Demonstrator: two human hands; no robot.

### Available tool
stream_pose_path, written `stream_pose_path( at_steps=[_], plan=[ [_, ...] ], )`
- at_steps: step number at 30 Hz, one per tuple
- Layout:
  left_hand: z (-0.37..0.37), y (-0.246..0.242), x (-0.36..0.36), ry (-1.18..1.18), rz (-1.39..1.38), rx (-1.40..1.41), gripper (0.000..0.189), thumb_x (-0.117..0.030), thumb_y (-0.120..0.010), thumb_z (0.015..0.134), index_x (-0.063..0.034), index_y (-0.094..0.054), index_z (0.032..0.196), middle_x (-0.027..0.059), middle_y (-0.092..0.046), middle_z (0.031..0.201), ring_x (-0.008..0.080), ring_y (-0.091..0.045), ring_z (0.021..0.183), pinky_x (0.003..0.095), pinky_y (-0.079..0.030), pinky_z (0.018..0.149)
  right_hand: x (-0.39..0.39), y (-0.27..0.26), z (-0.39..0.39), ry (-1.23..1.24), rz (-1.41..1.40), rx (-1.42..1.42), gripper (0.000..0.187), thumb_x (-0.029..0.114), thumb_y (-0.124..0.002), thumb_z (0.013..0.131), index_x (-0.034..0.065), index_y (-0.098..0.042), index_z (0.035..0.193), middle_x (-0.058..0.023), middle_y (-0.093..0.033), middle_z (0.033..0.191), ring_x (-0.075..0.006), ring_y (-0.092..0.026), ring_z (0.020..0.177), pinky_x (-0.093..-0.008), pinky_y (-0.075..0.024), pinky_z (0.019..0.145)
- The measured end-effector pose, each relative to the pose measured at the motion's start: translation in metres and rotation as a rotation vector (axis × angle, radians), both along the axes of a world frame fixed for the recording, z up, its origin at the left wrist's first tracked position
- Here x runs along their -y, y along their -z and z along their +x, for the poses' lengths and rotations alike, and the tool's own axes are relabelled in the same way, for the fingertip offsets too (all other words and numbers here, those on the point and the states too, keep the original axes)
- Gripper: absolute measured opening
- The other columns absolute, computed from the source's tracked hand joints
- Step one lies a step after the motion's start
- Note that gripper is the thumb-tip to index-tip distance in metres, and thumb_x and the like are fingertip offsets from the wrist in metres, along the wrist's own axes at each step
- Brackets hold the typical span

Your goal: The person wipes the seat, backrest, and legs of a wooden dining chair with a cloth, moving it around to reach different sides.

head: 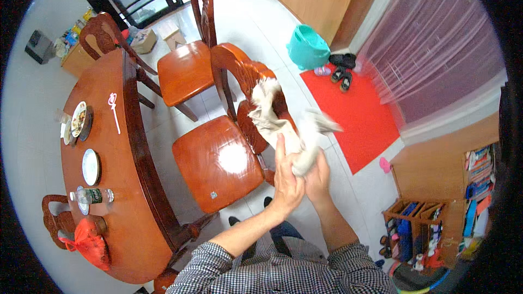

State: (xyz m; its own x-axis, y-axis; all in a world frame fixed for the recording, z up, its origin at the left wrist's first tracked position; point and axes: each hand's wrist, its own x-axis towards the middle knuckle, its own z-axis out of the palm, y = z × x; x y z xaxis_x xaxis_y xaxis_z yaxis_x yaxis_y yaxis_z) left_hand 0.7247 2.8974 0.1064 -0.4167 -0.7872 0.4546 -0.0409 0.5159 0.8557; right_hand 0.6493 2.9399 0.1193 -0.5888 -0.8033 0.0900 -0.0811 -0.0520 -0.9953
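A whitish cloth (286, 128), blurred at its right part, is bunched between my two hands in front of a wooden chair's carved back (245, 69). My left hand (288, 181) grips its lower left part, with the index finger stretched along the fabric. Close beside it, my right hand (318, 173) is closed around the lower right part. One end of the cloth hangs over the chair back, and the other flares out to the right. Left of my hands is the glossy seat (218, 163) of that chair.
At the left, a wooden table (122, 220) bears plates, a plastic bottle (94, 196) and a red plastic bag (88, 245). Another chair (186, 73) stands ahead. A teal basket (308, 49), shoes and a red mat (351, 118) lie right of it; a shoe rack (414, 228) is lower right.
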Motion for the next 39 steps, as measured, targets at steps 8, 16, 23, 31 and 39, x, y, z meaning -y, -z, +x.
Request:
stream_pose_path(
  at_steps=[8,16,23,31,39],
  plan=[
    [-0.044,-0.032,0.124,-0.122,0.323,-0.101,0.047,-0.015,-0.041,0.091,0.0005,-0.024,0.132,0.0241,-0.042,0.123,0.0323,-0.044,0.113,0.0371,-0.035,0.094,0.166,-0.031,-0.065,-0.368,-0.174,-0.057,0.065,0.023,-0.052,0.088,-0.0045,-0.019,0.136,-0.0229,-0.040,0.131,-0.0244,-0.040,0.120,-0.0321,-0.0329,0.098],
    [-0.017,-0.012,0.089,-0.258,0.578,-0.002,0.039,-0.030,-0.044,0.090,0.0028,-0.045,0.111,0.0198,-0.055,0.100,0.0259,-0.053,0.092,0.0354,-0.041,0.081,0.160,-0.036,-0.043,-0.087,0.106,-0.779,0.069,0.022,-0.058,0.076,0.0055,-0.026,0.134,-0.0296,-0.052,0.104,-0.0444,-0.056,0.088,-0.0476,-0.0467,0.075],
    [-0.009,-0.001,0.024,-0.273,0.394,-0.004,0.033,-0.030,-0.049,0.086,0.0004,-0.048,0.098,0.0241,-0.057,0.078,0.0373,-0.057,0.074,0.0419,-0.043,0.067,0.082,-0.036,-0.048,-0.160,0.050,-0.793,0.055,0.017,-0.051,0.081,0.0039,-0.033,0.132,-0.0274,-0.053,0.104,-0.0428,-0.054,0.091,-0.0470,-0.0444,0.079],
    [-0.025,-0.028,0.006,-0.404,0.388,-0.186,0.038,-0.017,-0.050,0.088,0.0043,-0.042,0.119,0.0158,-0.053,0.113,0.0185,-0.051,0.103,0.0311,-0.040,0.088,0.091,-0.027,-0.055,-0.248,-0.246,-0.208,0.043,0.011,-0.050,0.087,-0.0033,-0.039,0.126,-0.0199,-0.050,0.120,-0.0233,-0.052,0.107,-0.0329,-0.0416,0.089],
    [-0.078,-0.029,0.161,-0.359,0.574,-0.186,0.036,-0.028,-0.041,0.093,0.0001,-0.043,0.116,0.0181,-0.053,0.108,0.0240,-0.051,0.102,0.0344,-0.042,0.086,0.266,0.002,-0.142,-0.906,-0.064,-0.052,0.047,0.018,-0.049,0.087,-0.0043,-0.040,0.127,-0.0151,-0.049,0.121,-0.0211,-0.048,0.108,-0.0313,-0.0375,0.093]
  ],
)
